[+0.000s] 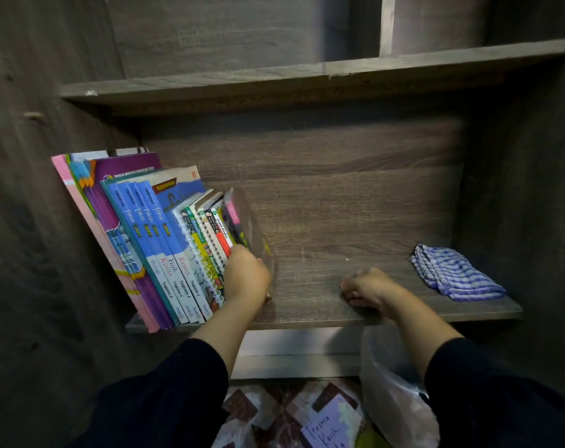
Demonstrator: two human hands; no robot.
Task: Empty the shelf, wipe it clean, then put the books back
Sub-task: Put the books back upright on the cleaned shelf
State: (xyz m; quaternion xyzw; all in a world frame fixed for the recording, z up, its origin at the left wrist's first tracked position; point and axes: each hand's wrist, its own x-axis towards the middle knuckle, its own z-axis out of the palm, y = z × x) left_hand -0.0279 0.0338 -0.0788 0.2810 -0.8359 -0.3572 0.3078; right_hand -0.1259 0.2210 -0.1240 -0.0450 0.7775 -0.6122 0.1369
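Partly blurred: left hand [246,277] against leaning books [165,240].

on the blue and white spines of the books [165,240] you can read "fokus" near the top, repeated on several, and lower down "kimia", "fizik" and what looks like "biologi", each with "tingkatan 4" below it. the smaller spiral-bound spines beside them carry print too small to make out. on the paper note [328,428] at the bottom edge you can read handwritten "terima kasih".
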